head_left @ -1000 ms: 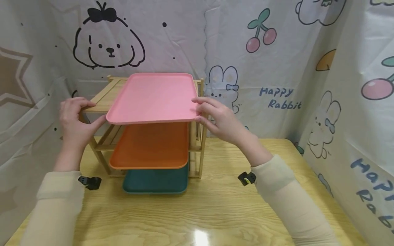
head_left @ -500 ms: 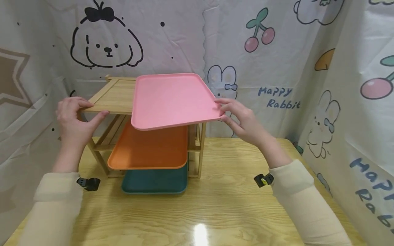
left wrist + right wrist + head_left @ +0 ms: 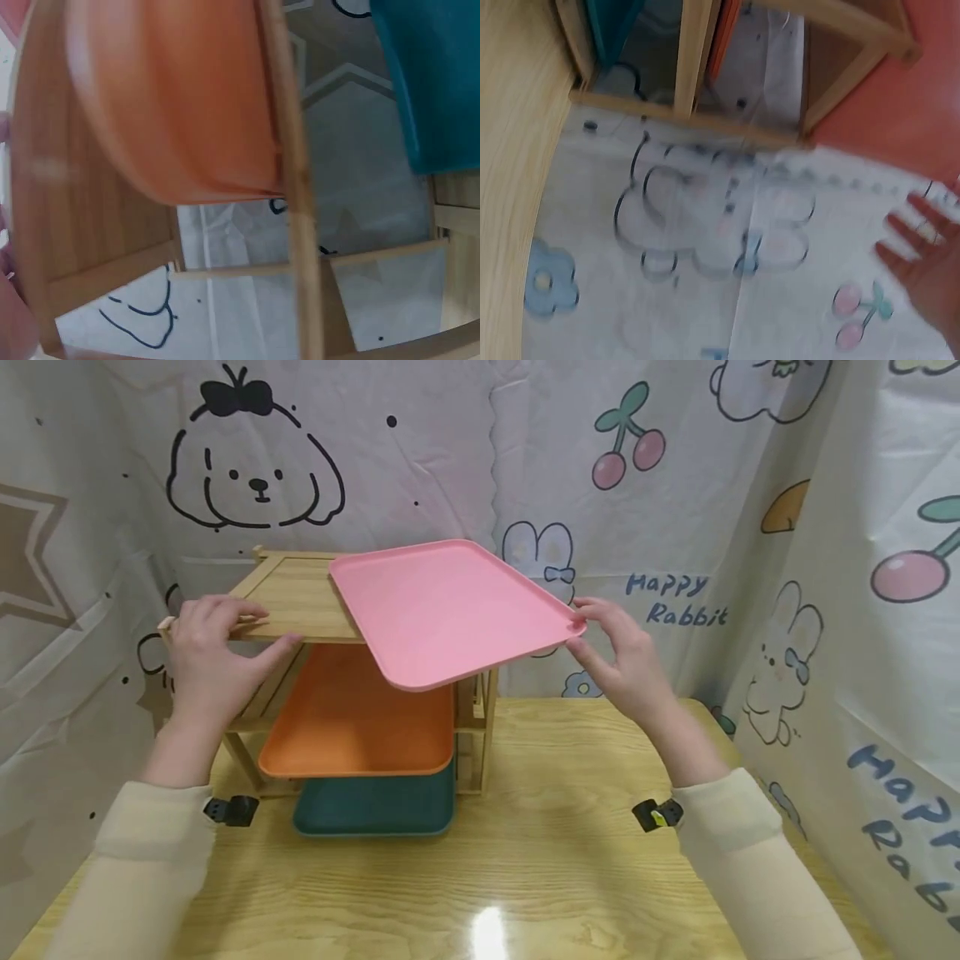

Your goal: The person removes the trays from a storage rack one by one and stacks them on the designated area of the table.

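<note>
In the head view, a pink rectangular tray (image 3: 453,610) lies turned at an angle over the top of a wooden rack (image 3: 292,597). Its front right part juts out past the rack. My right hand (image 3: 622,664) pinches that corner, thumb below and fingers above. At the rack's left front, my left hand (image 3: 217,656) has its fingers over the top board's edge and its thumb spread to the right, apart from the tray. An orange tray (image 3: 360,727) sits on the middle level, also close in the left wrist view. A teal tray (image 3: 375,806) is at the bottom.
The rack stands on a light wood table (image 3: 570,827) against a printed cloth backdrop (image 3: 420,452). More cloth hangs along both sides. The orange and teal trays stick out beyond the rack's front.
The pink tray has shifted right and swung round, its right corner following my right hand outward. My left hand has moved a little right along the rack's front edge.
</note>
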A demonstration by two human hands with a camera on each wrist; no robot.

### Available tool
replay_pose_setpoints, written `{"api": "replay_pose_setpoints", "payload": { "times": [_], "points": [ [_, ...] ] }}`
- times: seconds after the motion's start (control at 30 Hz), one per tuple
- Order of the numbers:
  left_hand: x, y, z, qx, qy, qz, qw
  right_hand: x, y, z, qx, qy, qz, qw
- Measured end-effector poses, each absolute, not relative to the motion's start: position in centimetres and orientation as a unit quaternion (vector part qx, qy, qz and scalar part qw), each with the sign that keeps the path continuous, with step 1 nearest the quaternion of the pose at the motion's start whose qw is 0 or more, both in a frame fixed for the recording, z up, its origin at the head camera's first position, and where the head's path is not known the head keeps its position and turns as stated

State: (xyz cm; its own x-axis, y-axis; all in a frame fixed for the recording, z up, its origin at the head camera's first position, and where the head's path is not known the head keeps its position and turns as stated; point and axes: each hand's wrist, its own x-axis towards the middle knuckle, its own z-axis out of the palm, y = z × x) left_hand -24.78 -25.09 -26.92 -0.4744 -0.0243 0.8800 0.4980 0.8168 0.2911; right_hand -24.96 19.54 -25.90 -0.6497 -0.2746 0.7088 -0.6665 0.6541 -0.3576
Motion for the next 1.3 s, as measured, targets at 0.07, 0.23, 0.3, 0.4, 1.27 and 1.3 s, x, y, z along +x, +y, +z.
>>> {"api": "replay_pose_setpoints", "payload": {
  "times": [0.07,0.23,0.3,0.4,1.27,1.3],
  "points": [
    [-25.0,-25.0,-27.1,-0.146,-0.810,-0.271,0.499,-24.2,18.8,-25.9,0.241,-0.852,0.352,0.303],
    [-25.5,-24.8,-27.5,-0.158,-0.798,-0.264,0.518,-22.0,17.1,-25.6,0.169,-0.813,0.503,0.239],
    [-25.6,-24.7,-27.6,-0.160,-0.797,-0.257,0.523,-21.2,16.3,-25.6,0.153,-0.780,0.573,0.201],
    [-25.7,-24.5,-27.6,-0.160,-0.796,-0.247,0.529,-20.3,14.9,-25.7,0.137,-0.699,0.686,0.146],
    [-25.6,-25.1,-27.7,-0.135,-0.802,-0.266,0.517,-19.3,6.7,-25.2,0.099,-0.451,0.872,0.161],
    [-25.6,-25.1,-27.7,-0.132,-0.803,-0.268,0.517,-19.4,7.0,-25.2,0.097,-0.451,0.872,0.164]
  ]
}}
